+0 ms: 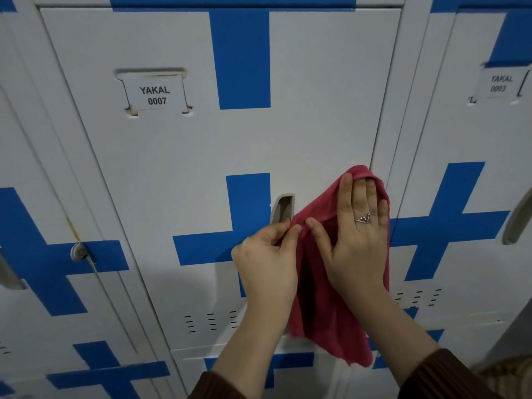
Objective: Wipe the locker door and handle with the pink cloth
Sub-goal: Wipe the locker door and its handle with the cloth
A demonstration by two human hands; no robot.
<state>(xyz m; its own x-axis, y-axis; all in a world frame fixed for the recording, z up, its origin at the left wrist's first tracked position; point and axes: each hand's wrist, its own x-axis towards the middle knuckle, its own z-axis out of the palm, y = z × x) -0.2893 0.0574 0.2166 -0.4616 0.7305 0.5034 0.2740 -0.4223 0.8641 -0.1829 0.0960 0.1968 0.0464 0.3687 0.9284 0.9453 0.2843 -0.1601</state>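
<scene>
The white locker door with blue cross stripes fills the middle of the view and bears a label reading YAKAL 0007. Its grey recessed handle sits at mid-height. The pink cloth hangs against the door's right part, just right of the handle. My right hand lies flat on the cloth with straight fingers, pressing it to the door; its fingertips are tucked under the cloth's top fold. My left hand pinches the cloth's left edge right below the handle.
Neighbouring lockers stand on both sides. The right one has a label and a grey handle. The left one has a round lock. Vent slots run low on the door. Another locker row starts below.
</scene>
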